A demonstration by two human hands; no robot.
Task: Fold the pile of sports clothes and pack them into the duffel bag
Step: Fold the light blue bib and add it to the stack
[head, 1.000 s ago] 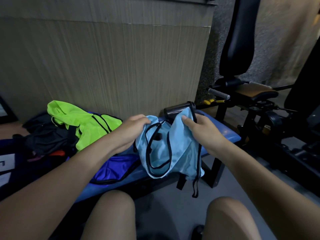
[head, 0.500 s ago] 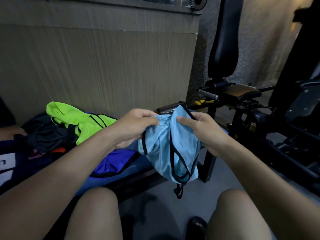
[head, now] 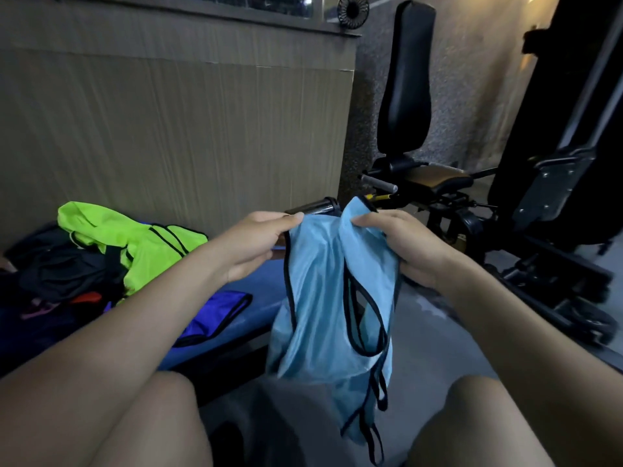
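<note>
A light blue vest with black trim (head: pixel 323 298) hangs in the air between my knees. My left hand (head: pixel 256 241) pinches its upper left edge, and my right hand (head: pixel 397 244) grips its upper right part. The cloth droops crumpled below both hands, with black straps dangling at the bottom. On the blue bench (head: pixel 256 291) to the left lie a neon green garment (head: pixel 135 241), a dark blue garment (head: pixel 215 315) and dark clothes (head: pixel 57 267). I see no duffel bag that I can tell apart.
A ribbed wall panel (head: pixel 175 136) stands behind the bench. A black gym machine with a padded seat (head: pixel 435 180) and backrest (head: pixel 408 82) fills the right side. Grey floor (head: pixel 435 332) lies between my knees and the machine.
Both hands have lifted the blue vest off the bench and drawn it toward me; it now hangs longer and lower between my knees.
</note>
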